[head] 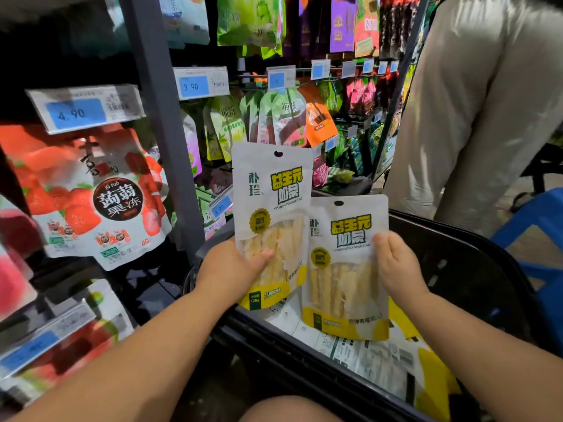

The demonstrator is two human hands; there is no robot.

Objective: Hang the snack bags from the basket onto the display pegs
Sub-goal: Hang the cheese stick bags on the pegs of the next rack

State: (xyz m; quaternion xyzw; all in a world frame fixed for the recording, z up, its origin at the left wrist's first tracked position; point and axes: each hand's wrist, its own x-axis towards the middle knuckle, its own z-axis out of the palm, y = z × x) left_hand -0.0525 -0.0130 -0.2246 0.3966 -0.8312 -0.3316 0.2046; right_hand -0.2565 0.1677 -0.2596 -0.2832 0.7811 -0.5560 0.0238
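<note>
Two white-and-yellow snack bags with hang holes at the top are held upright over the black basket (475, 269). My left hand (231, 266) grips the left snack bag (271, 193) at its lower half, thumb across the front window. My right hand (396, 263) holds the right snack bag (344, 239) by its right edge; this bag sits lower and slightly behind the left one. More of the same bags (374, 357) lie flat in the basket. Display pegs (304, 70) with price tags run along the rack ahead.
Strawberry jelly pouches (97, 196) hang at the left behind a grey upright post (164, 117). Green and orange pouches (274, 117) fill the pegs ahead. A person in beige clothing (481, 102) stands at the right by a blue stool (542, 226).
</note>
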